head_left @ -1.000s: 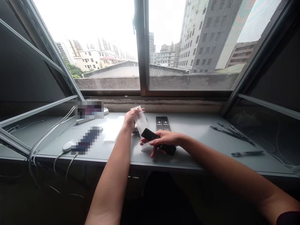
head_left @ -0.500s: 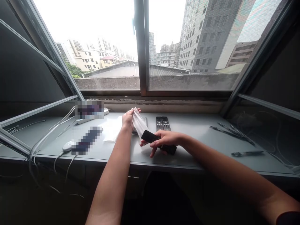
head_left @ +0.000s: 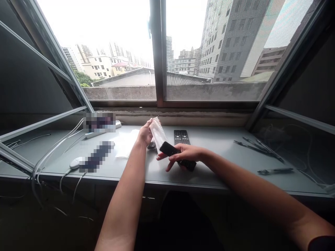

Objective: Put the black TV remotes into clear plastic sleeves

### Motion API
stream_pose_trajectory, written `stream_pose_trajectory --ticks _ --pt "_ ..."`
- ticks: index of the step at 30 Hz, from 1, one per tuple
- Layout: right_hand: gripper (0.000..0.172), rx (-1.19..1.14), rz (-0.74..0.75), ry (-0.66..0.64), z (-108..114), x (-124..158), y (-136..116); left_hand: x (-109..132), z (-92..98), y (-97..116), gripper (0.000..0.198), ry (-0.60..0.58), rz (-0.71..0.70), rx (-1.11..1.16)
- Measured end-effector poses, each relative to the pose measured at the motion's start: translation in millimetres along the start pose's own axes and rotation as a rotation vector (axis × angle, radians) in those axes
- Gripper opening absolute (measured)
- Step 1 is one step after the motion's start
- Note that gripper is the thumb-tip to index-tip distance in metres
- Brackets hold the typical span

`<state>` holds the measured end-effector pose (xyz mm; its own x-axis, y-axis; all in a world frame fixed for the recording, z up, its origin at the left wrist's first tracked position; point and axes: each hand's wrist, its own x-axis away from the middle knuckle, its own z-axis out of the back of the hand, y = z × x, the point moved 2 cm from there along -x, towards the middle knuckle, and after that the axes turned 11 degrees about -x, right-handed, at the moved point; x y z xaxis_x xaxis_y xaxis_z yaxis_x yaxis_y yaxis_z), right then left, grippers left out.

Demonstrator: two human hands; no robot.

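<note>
My left hand [head_left: 145,133] is closed on a translucent white plastic sleeve [head_left: 158,134], held tilted above the desk. My right hand [head_left: 184,153] grips a black remote control [head_left: 170,150], fingers around its middle. The remote's upper left end meets the lower mouth of the sleeve; whether it has entered cannot be made out. Behind the right hand, two black remote controls [head_left: 181,136] lie side by side on the desk. Something dark [head_left: 151,145] lies partly hidden behind the left hand and the sleeve. White sleeves [head_left: 128,144] lie flat left of the left hand.
The grey desk [head_left: 217,139] runs below a window. At left are a white power strip [head_left: 104,130], white cables [head_left: 52,148] and a blurred-out dark item [head_left: 96,157]. Several pens [head_left: 259,149] and a separate pen [head_left: 276,171] lie at right. Metal frame bars flank the desk.
My left hand has shifted slightly right and up with the sleeve, which is now spread wider and flatter. The right hand and its remote have barely moved.
</note>
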<state>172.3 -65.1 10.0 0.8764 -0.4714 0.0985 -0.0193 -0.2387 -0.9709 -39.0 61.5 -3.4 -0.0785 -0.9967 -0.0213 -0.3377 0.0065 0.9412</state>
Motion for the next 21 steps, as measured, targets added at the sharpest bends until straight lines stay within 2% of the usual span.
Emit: stream_pose_trajectory --ticks 4,6,8,10,13,17,21 --pt "0.058 0.003 0.113 0.1 5 -2 1 4 -5.6 -3 0.033 -0.128 0.043 -0.098" --pt "0.059 -0.001 0.148 0.117 7 -3 2 3 -7.2 -7 0.033 -0.143 0.039 -0.161" --pt "0.06 -0.011 0.154 0.111 8 -4 3 1 -5.9 -9 0.036 -0.082 0.013 -0.217" --pt "0.063 -0.022 0.132 0.081 8 -3 4 -2 -0.1 -9 0.037 0.028 -0.022 -0.295" --pt "0.067 -0.028 0.098 0.047 7 -3 4 -5 17.8 0 0.045 0.127 -0.049 -0.469" --pt "0.067 -0.02 0.083 0.053 5 -3 3 -4 55.8 27 0.056 0.061 0.012 -0.613" --pt "0.064 -0.005 0.064 0.022 2 -3 2 4 98.8 57 0.068 0.205 0.014 -0.797"
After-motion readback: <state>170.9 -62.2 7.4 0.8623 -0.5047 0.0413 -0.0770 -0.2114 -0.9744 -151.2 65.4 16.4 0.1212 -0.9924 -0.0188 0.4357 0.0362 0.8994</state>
